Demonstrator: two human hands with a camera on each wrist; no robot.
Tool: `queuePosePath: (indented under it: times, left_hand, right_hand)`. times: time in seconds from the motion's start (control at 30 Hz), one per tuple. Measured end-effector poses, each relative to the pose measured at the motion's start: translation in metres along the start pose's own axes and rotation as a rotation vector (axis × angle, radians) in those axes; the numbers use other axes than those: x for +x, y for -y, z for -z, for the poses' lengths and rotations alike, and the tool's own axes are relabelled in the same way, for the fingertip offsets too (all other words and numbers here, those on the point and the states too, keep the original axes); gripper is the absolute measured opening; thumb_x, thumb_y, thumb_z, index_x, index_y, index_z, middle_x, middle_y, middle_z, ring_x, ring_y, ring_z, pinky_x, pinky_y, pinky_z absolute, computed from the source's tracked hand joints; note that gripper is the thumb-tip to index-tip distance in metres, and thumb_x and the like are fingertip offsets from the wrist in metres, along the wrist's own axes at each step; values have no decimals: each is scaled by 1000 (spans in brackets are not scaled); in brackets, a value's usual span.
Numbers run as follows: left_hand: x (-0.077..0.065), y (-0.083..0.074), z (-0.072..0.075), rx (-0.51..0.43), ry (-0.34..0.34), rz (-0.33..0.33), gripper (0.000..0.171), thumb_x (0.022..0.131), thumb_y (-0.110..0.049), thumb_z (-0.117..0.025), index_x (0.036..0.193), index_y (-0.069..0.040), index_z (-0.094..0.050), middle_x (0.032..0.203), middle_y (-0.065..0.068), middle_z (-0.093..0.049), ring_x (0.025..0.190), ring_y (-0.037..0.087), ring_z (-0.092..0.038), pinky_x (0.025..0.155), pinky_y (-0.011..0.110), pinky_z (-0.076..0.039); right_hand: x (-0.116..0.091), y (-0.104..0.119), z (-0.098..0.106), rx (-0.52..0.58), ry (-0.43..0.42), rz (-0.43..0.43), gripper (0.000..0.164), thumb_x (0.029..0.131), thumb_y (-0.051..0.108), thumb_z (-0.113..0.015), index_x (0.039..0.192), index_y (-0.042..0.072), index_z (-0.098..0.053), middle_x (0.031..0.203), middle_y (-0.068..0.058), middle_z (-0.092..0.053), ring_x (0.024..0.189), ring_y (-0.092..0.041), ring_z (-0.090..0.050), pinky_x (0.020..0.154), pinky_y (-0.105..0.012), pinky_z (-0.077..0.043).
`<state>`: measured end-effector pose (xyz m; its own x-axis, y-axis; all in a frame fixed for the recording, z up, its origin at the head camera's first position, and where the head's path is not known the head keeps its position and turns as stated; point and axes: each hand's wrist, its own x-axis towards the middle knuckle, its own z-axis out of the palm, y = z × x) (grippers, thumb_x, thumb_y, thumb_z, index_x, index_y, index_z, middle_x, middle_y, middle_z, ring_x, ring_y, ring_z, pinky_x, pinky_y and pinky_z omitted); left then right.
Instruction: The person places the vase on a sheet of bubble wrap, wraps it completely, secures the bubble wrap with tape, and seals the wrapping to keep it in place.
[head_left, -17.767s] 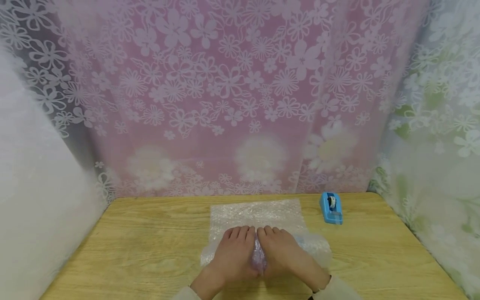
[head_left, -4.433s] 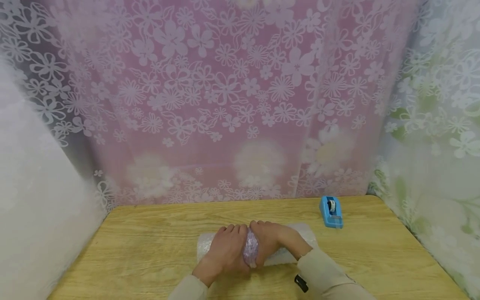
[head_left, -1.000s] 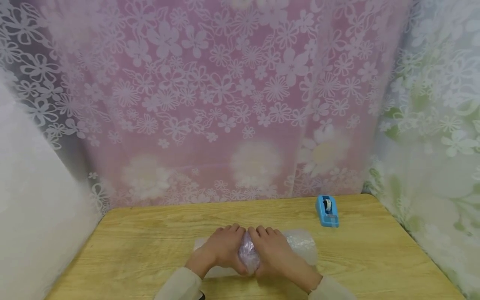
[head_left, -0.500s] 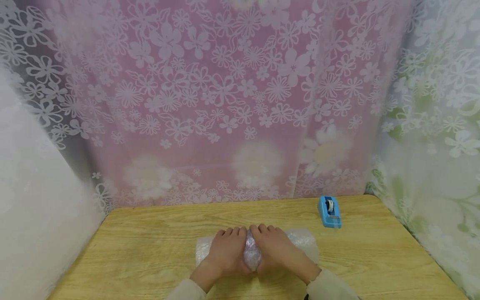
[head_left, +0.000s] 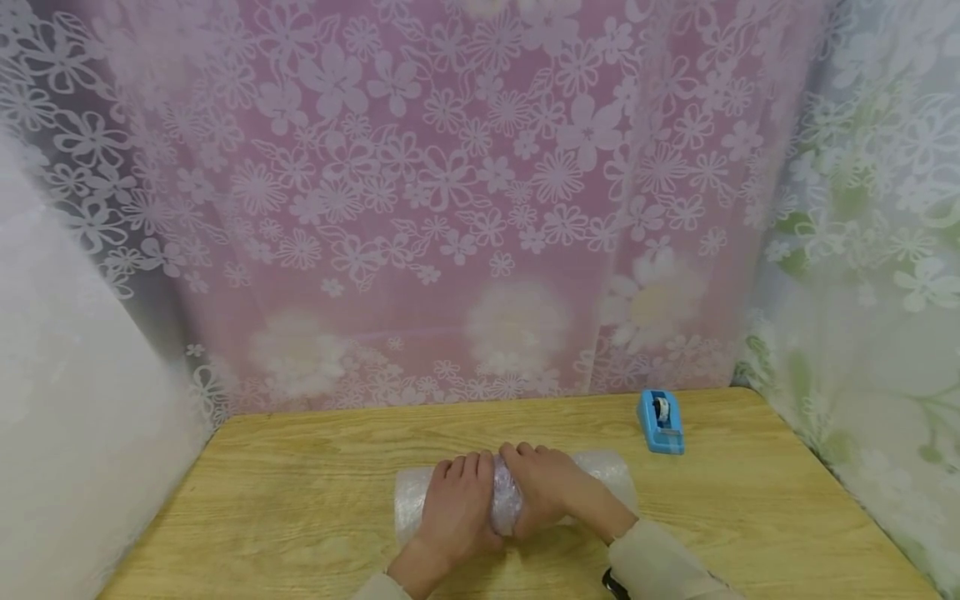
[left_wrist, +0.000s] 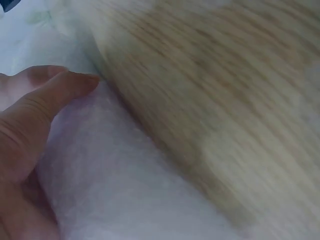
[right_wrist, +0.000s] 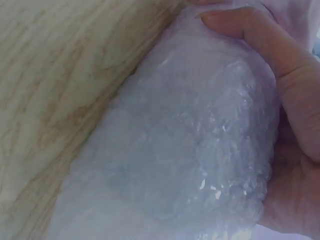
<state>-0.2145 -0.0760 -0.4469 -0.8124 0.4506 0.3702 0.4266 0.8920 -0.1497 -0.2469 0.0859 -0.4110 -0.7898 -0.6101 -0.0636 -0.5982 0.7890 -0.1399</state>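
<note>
A roll of bubble wrap (head_left: pixel 411 498) lies crosswise near the front of the wooden table, wound round something that shows purple in the middle. My left hand (head_left: pixel 459 508) grips it left of centre, fingers curled over the far side and thumb on the near side. Close beside it, my right hand (head_left: pixel 543 487) grips the roll right of centre in the same way. Between the hands a narrow purple-tinted strip of the wrap is visible. The left wrist view has the thumb (left_wrist: pixel 60 92) against the wrap; in the right wrist view the bubbled surface (right_wrist: pixel 170 135) fills the middle.
A blue tape dispenser (head_left: pixel 662 422) with a roll of tape stands at the table's back right. Flowered curtains (head_left: pixel 480 208) hang behind the table and along its right side. A pale sheet (head_left: pixel 75 375) borders the left.
The flat sheet of bubble wrap that lay beyond the hands earliest is now wound into the roll. In the last second both hands shift slightly, and the right wrist turns outward.
</note>
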Motion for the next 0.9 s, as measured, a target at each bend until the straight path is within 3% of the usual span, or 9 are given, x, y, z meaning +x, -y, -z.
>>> queuePosePath:
  times: [0.27, 0.57, 0.9]
  left_hand:
    - [-4, 3, 1, -14, -35, -58, 93, 51, -66, -80, 114, -4, -49, 96, 7, -58, 84, 22, -60, 77, 39, -48]
    - [-7, -4, 11, -11, 1, -68, 86, 52, -67, -77, 108, -7, -50, 89, 4, -56, 81, 21, -59, 74, 38, -48]
    - [-18, -14, 19, -28, 67, -57, 88, 56, -65, -74, 115, -4, -49, 100, 6, -58, 90, 21, -59, 78, 37, -48]
  right_hand:
    - [3, -6, 10, 171, 161, -9, 73, 56, 39, -84, 113, 12, -47, 89, 0, -52, 73, -16, -54, 66, -34, -48]
    - [0, -11, 14, 336, 298, 25, 66, 60, 31, -85, 110, 15, -45, 88, 7, -53, 76, -8, -53, 69, -26, -47]
    - [7, -11, 23, 337, 525, 1, 56, 63, 33, -79, 107, 19, -48, 92, 9, -52, 82, -7, -52, 75, -25, -46]
